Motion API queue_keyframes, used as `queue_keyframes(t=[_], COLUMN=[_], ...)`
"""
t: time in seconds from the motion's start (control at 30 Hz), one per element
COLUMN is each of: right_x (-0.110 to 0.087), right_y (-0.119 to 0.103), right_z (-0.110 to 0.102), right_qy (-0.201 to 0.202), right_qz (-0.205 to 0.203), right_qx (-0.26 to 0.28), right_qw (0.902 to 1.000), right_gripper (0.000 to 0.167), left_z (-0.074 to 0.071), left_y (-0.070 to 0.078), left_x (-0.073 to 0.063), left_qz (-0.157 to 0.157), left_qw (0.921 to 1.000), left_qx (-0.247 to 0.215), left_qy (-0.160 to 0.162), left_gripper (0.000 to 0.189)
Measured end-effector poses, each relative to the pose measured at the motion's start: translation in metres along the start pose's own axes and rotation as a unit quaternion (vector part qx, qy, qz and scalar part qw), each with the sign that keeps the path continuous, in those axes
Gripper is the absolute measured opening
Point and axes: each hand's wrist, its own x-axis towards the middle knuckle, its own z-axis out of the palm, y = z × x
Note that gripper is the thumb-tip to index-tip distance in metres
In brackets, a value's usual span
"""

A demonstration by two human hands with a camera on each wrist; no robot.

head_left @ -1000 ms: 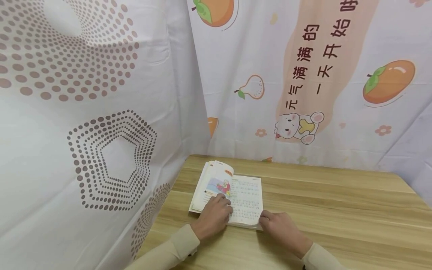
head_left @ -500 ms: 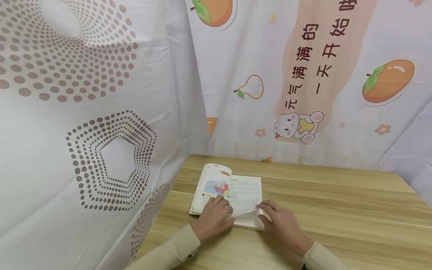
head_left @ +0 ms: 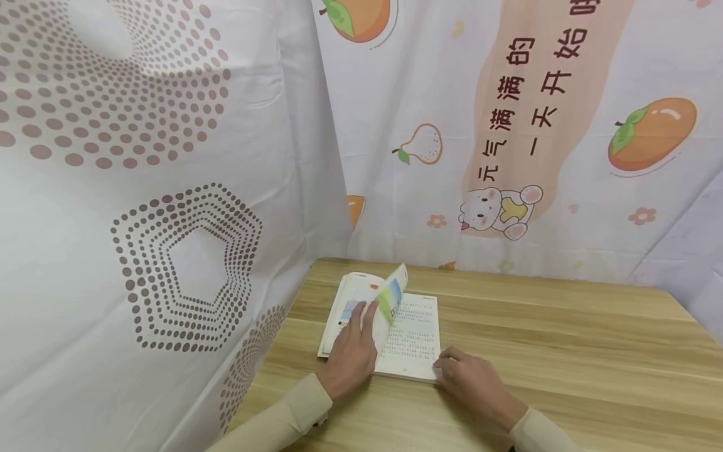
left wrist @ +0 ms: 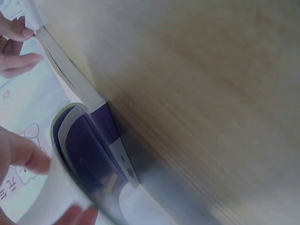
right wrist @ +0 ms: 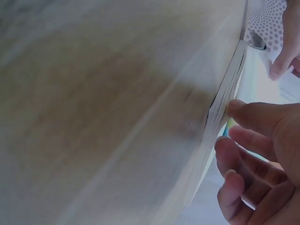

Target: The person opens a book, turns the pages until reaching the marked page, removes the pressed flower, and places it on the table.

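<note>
An open book (head_left: 409, 342) lies toward the left of the table, with text on its right page and a picture on its left. One page (head_left: 391, 298) stands raised and curved near the middle, a green and blue picture on it. My left hand (head_left: 350, 348) is over the left half, fingers extended against the turning page. At the lower right corner, my right hand (head_left: 471, 380) has its thumb (right wrist: 241, 110) at the page edges and its index finger bent over the corner, pinching it. The book's purple and white spine (left wrist: 117, 143) shows in the left wrist view.
The wood-grain table (head_left: 565, 351) extends to the right of the book. A dotted white curtain (head_left: 198, 157) hangs close on the left. Behind the table hangs a cloth (head_left: 395, 207) printed with fruit and writing.
The right hand has lifted a page from the corner and returned there. The page has swung left and now stands by the left hand, whose fingers have straightened and moved up the book.
</note>
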Motion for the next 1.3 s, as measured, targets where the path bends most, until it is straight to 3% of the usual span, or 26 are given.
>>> queue_keyframes(t=[0.07, 0.13, 0.3, 0.43, 0.6, 0.8, 1.0, 1.17, 1.3], right_x=[0.000, -0.001, 0.000, 0.003, 0.004, 0.006, 0.006, 0.006, 0.007], right_y=[0.001, 0.001, -0.001, -0.005, -0.006, -0.005, -0.005, -0.005, -0.006], right_z=[0.000, 0.001, -0.001, -0.003, -0.002, 0.000, 0.001, 0.001, -0.001], right_qy=[-0.003, -0.006, 0.002, 0.015, 0.014, 0.023, 0.030, 0.029, 0.032], right_qz=[-0.005, -0.012, -0.040, -0.063, -0.065, -0.070, -0.065, -0.058, -0.054], right_qx=[0.006, 0.011, 0.003, -0.008, -0.014, -0.020, -0.023, -0.020, -0.012], right_qw=[1.0000, 0.9999, 0.9992, 0.9979, 0.9977, 0.9971, 0.9972, 0.9977, 0.9979], right_gripper=[0.012, 0.010, 0.009, 0.008, 0.008, 0.010, 0.013, 0.014, 0.013], left_z=[-0.002, -0.005, -0.011, -0.009, -0.007, -0.008, -0.010, -0.009, -0.009], left_y=[0.000, 0.000, 0.002, 0.002, 0.002, 0.003, 0.005, 0.007, 0.008], left_x=[0.002, 0.003, 0.004, 0.001, -0.002, -0.002, -0.002, -0.002, -0.003], left_qz=[-0.005, -0.001, 0.037, 0.049, 0.056, 0.056, 0.061, 0.052, 0.049], left_qw=[0.9997, 0.9978, 0.9914, 0.9882, 0.9865, 0.9881, 0.9864, 0.9865, 0.9850], left_qx=[0.009, 0.023, 0.048, 0.042, 0.026, 0.019, 0.009, -0.011, -0.015], left_qy=[-0.021, -0.062, -0.116, -0.139, -0.152, -0.142, -0.152, -0.155, -0.165], left_gripper=[0.069, 0.067, 0.061, 0.031, 0.017, 0.013, 0.016, 0.007, 0.025])
